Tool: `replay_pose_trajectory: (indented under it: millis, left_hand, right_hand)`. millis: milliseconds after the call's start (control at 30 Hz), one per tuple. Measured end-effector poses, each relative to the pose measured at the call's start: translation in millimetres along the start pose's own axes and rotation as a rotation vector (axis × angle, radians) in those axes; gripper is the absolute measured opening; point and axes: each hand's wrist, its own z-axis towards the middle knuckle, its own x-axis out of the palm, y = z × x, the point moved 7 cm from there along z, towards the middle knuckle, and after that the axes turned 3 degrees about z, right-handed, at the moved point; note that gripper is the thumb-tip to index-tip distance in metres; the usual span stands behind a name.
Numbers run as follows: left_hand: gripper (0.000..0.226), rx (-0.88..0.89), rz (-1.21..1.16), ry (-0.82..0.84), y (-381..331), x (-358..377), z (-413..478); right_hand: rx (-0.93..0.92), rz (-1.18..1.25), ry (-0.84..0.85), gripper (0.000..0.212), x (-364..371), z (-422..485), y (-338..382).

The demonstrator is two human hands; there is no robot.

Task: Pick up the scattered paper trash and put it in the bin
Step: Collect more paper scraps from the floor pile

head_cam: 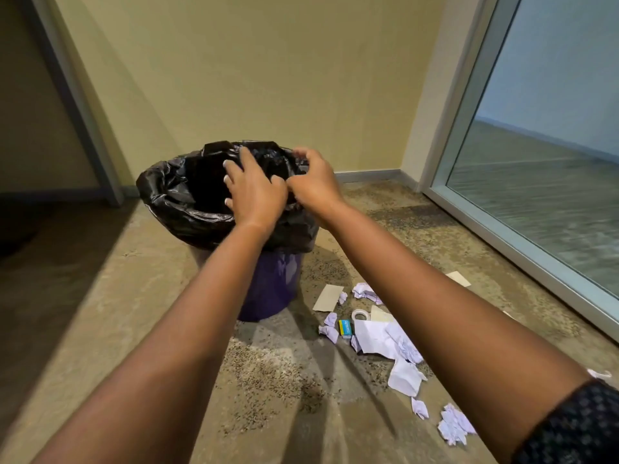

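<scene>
Warm, dim light — window side brighter; edges bowed, slightly soft.

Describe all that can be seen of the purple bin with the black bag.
The round purple plastic bin stands upright on the speckled floor, near the beige wall. A glossy, wrinkled black plastic bag lines it and folds over its rim, hiding the upper half. Its inside looks dark; no contents show. The left hand spreads over the opening; the right hand curls at the bag's right edge, grip unclear.
</scene>
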Motion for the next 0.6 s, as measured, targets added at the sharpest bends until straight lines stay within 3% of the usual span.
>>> replay_pose_trajectory:
  millis: [100, 300, 467, 600]
  left_hand:
    - [0.063, 0.257, 0.19, -0.006, -20, 26, -29]
    - [0.065, 0.57, 0.464, 0.241, -43, 106, -97]
    - [0.059, 0.605, 0.522, 0.499, -41, 178, -154]
    - [0.056, 0.48, 0.5, 0.711, -35, 221, -198]
  right_hand:
    - [-0.016, 0.014, -0.096, 0.045, -35, -14, -20]
    - [0.088, -0.186, -0.206, 0.036, -105, -55, -104]
    - [0.243, -0.364, -0.225, 0.031, -160, -105, -178]
    - [0.4, -0.541, -0.224, 0.037, -203, -155, -235]
